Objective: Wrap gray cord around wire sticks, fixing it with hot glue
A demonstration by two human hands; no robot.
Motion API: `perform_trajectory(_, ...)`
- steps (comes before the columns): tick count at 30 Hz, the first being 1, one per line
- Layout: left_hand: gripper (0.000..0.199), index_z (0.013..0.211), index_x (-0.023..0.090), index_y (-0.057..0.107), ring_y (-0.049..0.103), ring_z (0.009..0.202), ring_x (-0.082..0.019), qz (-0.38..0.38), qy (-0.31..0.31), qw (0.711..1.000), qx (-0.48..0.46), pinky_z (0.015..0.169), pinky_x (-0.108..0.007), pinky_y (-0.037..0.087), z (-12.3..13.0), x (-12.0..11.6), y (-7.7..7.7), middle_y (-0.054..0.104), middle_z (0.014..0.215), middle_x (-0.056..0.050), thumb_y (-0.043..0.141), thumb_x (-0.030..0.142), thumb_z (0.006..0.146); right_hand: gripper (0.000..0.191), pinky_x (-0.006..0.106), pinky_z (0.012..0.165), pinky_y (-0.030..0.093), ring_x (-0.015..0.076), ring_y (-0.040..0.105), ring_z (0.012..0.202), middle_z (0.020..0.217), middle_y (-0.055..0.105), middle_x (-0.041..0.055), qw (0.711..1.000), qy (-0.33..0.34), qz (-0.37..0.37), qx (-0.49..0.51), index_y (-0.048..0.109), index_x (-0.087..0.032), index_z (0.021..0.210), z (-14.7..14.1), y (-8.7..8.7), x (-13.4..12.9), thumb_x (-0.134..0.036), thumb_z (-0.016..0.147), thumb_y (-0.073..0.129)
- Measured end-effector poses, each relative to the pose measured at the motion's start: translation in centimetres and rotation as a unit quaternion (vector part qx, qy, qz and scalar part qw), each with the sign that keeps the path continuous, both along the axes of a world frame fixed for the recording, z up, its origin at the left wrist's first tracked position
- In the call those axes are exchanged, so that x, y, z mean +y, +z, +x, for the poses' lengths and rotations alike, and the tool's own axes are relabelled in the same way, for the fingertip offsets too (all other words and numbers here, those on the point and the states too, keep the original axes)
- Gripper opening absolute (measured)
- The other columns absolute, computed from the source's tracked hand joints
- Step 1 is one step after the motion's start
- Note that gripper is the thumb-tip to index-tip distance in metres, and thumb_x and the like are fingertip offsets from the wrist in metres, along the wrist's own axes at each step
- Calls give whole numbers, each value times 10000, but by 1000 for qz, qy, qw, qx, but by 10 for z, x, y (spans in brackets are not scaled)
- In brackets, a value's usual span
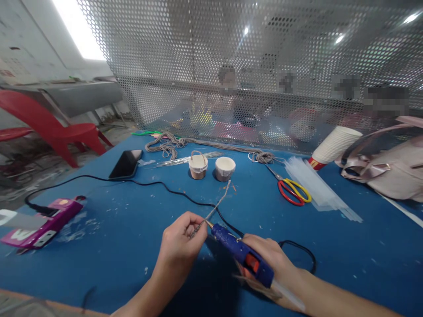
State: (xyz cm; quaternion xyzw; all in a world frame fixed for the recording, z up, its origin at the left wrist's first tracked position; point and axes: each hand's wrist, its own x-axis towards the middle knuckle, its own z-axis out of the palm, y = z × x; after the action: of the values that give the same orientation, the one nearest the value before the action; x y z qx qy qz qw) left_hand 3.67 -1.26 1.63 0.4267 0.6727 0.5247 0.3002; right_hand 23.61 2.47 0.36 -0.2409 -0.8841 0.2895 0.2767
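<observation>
My left hand pinches a thin grey cord, whose free end sticks out up and to the right. Wrapped round a blue hot glue gun is my right hand. The gun's nozzle points left and meets, or nearly meets, the cord beside my left fingertips. A clear glue stick juts from the gun's back. Beyond the cord's tip stand a small cup with a handle and a second small cup without one, both pale-rimmed. My right fingers are partly hidden under the gun.
Red-and-yellow scissors and translucent glue sticks lie right, near stacked paper cups and a pink bag. Grey cord bundles and thin wires lie behind. A black cable crosses from a purple power strip, past a phone.
</observation>
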Motion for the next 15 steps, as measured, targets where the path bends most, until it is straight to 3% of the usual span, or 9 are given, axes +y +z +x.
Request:
perform_trajectory(10, 135, 567, 175, 565, 398, 427, -73, -10, -1, 996, -90, 411, -175, 304, -1, 1, 1, 466, 456, 58, 627, 292, 598, 254, 241, 521, 361, 132, 496, 569, 670, 566, 28, 1000, -6, 4, 7, 509, -178, 795, -2, 1, 0, -426, 853, 502)
perform_trajectory(15, 172, 571, 169, 551, 339, 394, -52, -36, 14, 992, -119, 382, -170, 243, 1, 0, 6, 430, 438, 75, 646, 307, 609, 236, 235, 506, 342, 120, 470, 539, 656, 553, 19, 1000, -13, -25, 9, 505, -183, 776, -2, 0, -1, -404, 857, 494)
